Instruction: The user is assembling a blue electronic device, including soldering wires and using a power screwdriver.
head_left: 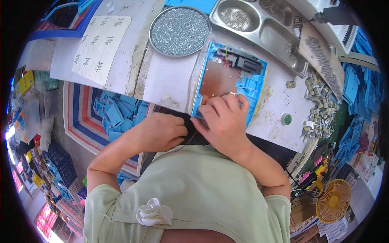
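Observation:
A shallow blue plastic housing [256, 95] lies on the bench in front of me. Inside it are a brown plate [219, 79], a dark grey and black part [247, 64] and thin red wires near the top. My right hand [227, 125] bends its fingers over the housing's near end, with the thumb at its lower left edge; the fingertips are partly hidden. Left of it, over the black cloth at the bench edge, my left hand [162, 131] is closed. Thin wire shows beside it, but what its fingers hold is hidden.
A round tray [180, 31] of small metal pieces and a steel compartment tray [265, 38] stand behind. Small metal parts [318, 101] are heaped right, near a green round piece [286, 118]. A striped bag [83, 113] of blue pieces sits left; a yellow fan [333, 200] stands lower right.

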Demonstrator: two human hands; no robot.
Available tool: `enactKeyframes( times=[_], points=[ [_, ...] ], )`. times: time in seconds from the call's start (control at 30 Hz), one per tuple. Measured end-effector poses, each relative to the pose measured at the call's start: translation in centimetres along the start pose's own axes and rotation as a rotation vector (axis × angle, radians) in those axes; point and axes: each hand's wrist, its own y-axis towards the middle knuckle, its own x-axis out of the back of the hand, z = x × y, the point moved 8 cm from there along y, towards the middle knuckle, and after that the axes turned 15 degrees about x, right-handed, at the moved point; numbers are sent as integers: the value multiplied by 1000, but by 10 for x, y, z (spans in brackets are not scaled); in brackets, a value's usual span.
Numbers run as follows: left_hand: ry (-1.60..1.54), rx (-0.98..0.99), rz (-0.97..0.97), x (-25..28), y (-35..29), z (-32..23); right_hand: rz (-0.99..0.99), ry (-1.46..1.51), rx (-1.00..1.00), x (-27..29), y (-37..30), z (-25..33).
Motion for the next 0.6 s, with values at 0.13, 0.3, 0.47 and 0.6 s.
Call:
enactKeyframes(
  times=[0.13, 0.3, 0.47, 0.6],
  points=[
    [-65, -101, -278, 39, 23, -6, 72, 27, 13, 9, 4, 5],
    [-58, -226, -369, 36, 26, 0, 4, 284, 104, 91, 0, -70],
    [-40, -253, -301, 38, 38, -6, -573, -159, -390, 251, -11, -267],
    [-71, -202, -286, 41, 36, -2, -514, -757, 190, 268, 104, -306]
  ],
)
